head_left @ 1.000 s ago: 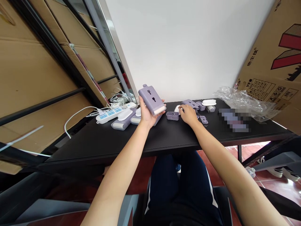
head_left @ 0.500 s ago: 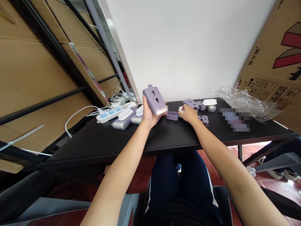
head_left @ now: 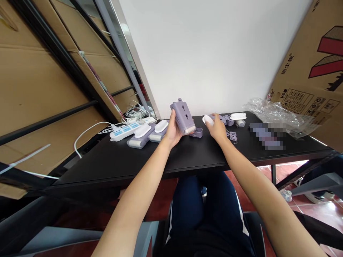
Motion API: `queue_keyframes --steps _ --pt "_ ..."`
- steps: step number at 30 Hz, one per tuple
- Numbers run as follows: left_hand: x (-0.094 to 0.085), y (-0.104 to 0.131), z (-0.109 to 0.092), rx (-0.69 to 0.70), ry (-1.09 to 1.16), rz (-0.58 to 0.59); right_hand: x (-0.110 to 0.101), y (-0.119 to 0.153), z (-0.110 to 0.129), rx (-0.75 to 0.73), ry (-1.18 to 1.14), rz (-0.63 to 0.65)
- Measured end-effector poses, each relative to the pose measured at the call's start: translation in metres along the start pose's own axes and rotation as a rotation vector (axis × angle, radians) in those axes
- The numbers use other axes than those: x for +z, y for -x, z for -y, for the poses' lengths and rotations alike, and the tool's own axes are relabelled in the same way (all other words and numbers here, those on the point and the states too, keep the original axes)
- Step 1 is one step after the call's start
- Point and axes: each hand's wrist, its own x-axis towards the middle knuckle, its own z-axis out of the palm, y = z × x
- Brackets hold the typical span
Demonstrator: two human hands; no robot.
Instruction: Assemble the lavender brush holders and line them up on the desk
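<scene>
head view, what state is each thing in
left hand, gripping purple casing
purple casing, tilted, raised off black table
right hand, holding white oval piece
white oval piece, held
small purple tray, open-topped
power strip, plug inserted
clear plastic bag, crumpled

Single head-worn camera, set above the lap [head_left: 205,210] and facing forward and down, with the left forearm [head_left: 139,189] and right forearm [head_left: 254,178] entering from the lower edge and both hands, left [head_left: 173,135] and right [head_left: 218,129], near mid-frame. Black tabletop [head_left: 115,162] is close, seen obliquely from over its front edge; white wall [head_left: 209,53] behind it fills the upper middle. Field is wide: cardboard [head_left: 40,78] at left, printed carton [head_left: 302,84] at right, and red floor [head_left: 305,210] below all fall within view.
</scene>
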Motion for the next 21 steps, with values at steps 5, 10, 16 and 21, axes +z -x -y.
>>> queue_keyframes --steps 5,10,16,21 --pt "0.005 0.001 0.011 -0.026 -0.035 0.072 0.004 0.002 0.013 0.017 -0.816 0.114" --pt "0.009 0.003 0.026 -0.001 -0.162 0.078 0.007 0.013 0.027 -0.003 -1.037 0.161" --pt "0.01 0.004 0.03 0.017 -0.208 0.079 0.005 0.017 0.029 -0.003 -1.022 0.164" --pt "0.01 0.003 0.031 0.008 -0.212 0.064 0.004 0.018 0.029 -0.022 -0.963 0.129"
